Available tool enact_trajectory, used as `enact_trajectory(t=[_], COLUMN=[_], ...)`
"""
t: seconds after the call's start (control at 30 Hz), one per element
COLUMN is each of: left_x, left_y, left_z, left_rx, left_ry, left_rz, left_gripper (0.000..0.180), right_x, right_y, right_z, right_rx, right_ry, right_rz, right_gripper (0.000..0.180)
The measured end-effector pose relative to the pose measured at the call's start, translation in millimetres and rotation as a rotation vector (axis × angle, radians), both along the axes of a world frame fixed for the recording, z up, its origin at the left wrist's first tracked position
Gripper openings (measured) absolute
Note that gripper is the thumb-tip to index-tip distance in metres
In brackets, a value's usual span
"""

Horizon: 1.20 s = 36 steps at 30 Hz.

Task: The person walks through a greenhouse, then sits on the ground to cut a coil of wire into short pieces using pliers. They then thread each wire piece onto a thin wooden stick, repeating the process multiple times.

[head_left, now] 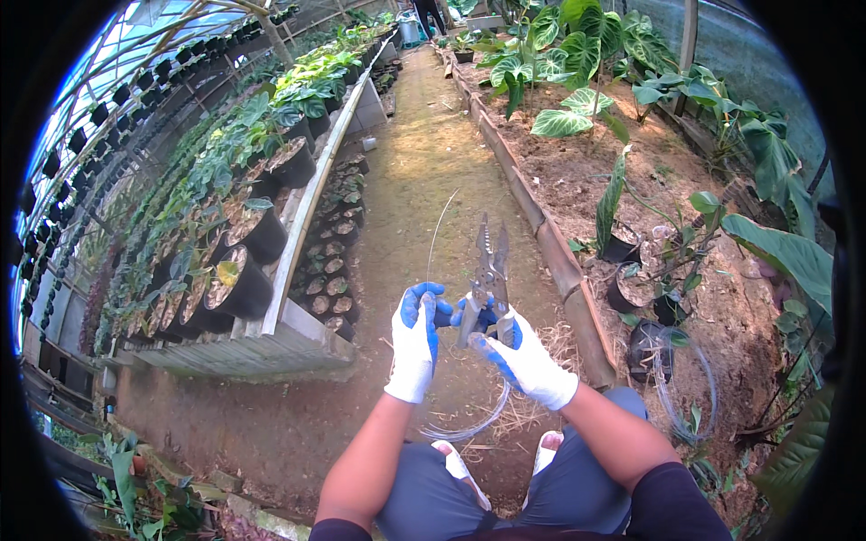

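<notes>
Both gloved hands grip: right point(528, 356) steel pliers point(488, 270), left point(415, 338) thin wire point(439, 225).

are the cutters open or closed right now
Open: the cutters' two blades spread apart into a narrow V above the right hand, which grips the handles.

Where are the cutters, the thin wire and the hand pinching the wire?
cutters point(490, 261): head view, on the long blades.
thin wire point(437, 230): head view, on the upright strand.
left hand point(416, 338): head view, on the glove's back.

The gloved right hand point(528, 361) grips open shears point(487, 279) just beside the left hand point(417, 338), which pinches a wire point(436, 236).
</notes>
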State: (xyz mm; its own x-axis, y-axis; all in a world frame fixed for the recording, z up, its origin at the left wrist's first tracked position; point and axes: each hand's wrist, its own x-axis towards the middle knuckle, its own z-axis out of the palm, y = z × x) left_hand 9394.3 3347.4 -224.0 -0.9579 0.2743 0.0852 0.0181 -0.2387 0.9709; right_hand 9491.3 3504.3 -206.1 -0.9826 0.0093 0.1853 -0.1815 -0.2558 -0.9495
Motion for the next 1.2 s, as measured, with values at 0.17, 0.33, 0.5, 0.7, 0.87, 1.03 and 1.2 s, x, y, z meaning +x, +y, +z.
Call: enact_trajectory(t=[0.17, 0.33, 0.5, 0.7, 0.87, 1.03, 1.2], left_x=[-0.7, 8.8, 18.3, 20.1, 17.3, 18.7, 20.3], left_y=[-6.8, 0.1, 7.2, 11.5, 11.9, 11.0, 9.0], left_z=[-0.1, -9.6, -16.4, -20.6, -21.8, -16.1, -15.0], left_rx=[-0.068, -0.127, -0.215, -0.231, -0.231, -0.233, -0.236], left_ry=[-0.009, 0.002, 0.024, 0.022, -0.034, 0.045, 0.001], left_rz=[-0.097, -0.321, -0.477, -0.483, -0.433, -0.431, -0.493], left_gripper=[0.024, 0.027, 0.026, 0.024, 0.024, 0.024, 0.023], right_x=[-11.8, -23.6, -18.9, -17.4, -16.2, -15.0, -15.4], right_y=[13.4, 21.1, 25.5, 27.5, 28.9, 27.6, 26.8], right_z=[-8.2, -18.5, -10.3, -6.6, -3.8, -2.1, -4.5], right_rx=[0.152, 0.001, 0.275, 0.488, 0.596, 0.561, 0.666], right_ry=[-0.121, -0.08, -0.048, 0.038, -0.014, -0.002, 0.03], right_rz=[-0.194, -0.33, -0.418, -0.479, -0.478, -0.441, -0.473], right_gripper=[0.029, 0.018, 0.018, 0.026, 0.029, 0.029, 0.027])
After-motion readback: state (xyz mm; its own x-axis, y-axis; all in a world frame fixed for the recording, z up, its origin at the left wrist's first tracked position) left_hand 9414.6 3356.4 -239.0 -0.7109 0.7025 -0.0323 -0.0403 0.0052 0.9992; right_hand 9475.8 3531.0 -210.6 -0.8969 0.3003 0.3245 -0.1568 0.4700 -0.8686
